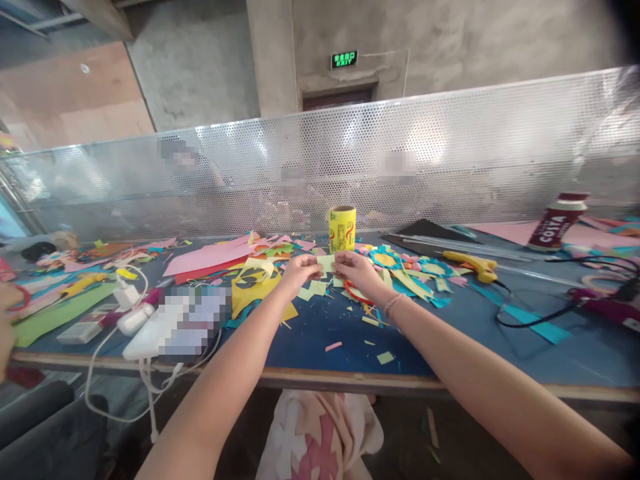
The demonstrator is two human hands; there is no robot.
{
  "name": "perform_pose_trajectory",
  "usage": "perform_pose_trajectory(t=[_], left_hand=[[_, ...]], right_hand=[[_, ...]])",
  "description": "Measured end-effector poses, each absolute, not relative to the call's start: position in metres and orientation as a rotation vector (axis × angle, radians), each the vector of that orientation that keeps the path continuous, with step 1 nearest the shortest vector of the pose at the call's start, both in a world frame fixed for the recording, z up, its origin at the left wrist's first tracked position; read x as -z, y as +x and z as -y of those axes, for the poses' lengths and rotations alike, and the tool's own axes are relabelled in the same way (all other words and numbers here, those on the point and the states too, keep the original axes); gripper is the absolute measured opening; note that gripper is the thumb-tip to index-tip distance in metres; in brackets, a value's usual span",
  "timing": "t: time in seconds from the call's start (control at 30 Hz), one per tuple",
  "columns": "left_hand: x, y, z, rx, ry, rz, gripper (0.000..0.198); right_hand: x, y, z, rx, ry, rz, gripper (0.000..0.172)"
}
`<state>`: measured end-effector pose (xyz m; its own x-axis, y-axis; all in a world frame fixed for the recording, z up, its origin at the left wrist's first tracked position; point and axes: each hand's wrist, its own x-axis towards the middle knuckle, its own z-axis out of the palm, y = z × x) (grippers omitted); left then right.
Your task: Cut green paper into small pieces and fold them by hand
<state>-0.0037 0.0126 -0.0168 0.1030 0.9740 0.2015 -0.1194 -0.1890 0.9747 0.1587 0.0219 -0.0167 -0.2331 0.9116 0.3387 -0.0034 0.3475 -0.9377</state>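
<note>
Both my hands reach out over the blue table (450,340) and meet at its middle. My left hand (299,269) and my right hand (356,268) pinch the two ends of a small pale green paper piece (327,263) held between them. Red-handled scissors (356,292) lie just under my right wrist. Below the hands lie pale green paper squares (315,289) and a yellow sheet with cut-out shapes (255,283). A yellow roll (342,229) stands upright just behind the hands.
Coloured paper scraps cover the table's far half, with pink sheets (210,257) at the left. A yellow glue gun (473,263) with a black cable lies right, a red bottle (556,223) beyond it. White chargers and cables (133,313) lie left. A perforated metal screen (400,153) backs the table.
</note>
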Motion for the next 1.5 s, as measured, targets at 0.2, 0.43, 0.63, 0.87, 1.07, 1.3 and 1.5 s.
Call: perform_pose_trajectory(t=[0.2,0.43,0.63,0.87,1.07,1.3,1.5], left_hand=[[0.0128,-0.0025,-0.0084,-1.308,1.284,-0.909,0.017],[0.0130,-0.0031,-0.0071,-1.295,1.315,-0.906,0.008],[0.0132,-0.0022,-0.0074,-1.339,1.390,-0.886,0.022],[0.0114,-0.0020,-0.0075,-1.369,1.374,-0.927,0.036],[0.0154,-0.0031,-0.0115,-1.362,1.411,-0.955,0.028],[0.0132,-0.0018,-0.0087,-1.360,1.392,-0.968,0.020],[0.0121,-0.0014,-0.0070,-1.359,1.408,-0.976,0.020]], right_hand=[[0.0158,0.1587,-0.0202,-1.350,-0.761,1.354,0.025],[0.0121,0.1591,-0.0163,-1.353,-0.745,1.303,0.014],[0.0126,0.1570,-0.0155,-1.146,-0.781,1.479,0.020],[0.0159,0.1580,-0.0187,-1.004,-0.811,1.516,0.030],[0.0170,0.1582,-0.0213,-0.973,-0.808,1.534,0.027],[0.0181,0.1594,-0.0221,-0.975,-0.808,1.532,0.026],[0.0184,0.1600,-0.0228,-0.985,-0.805,1.541,0.026]])
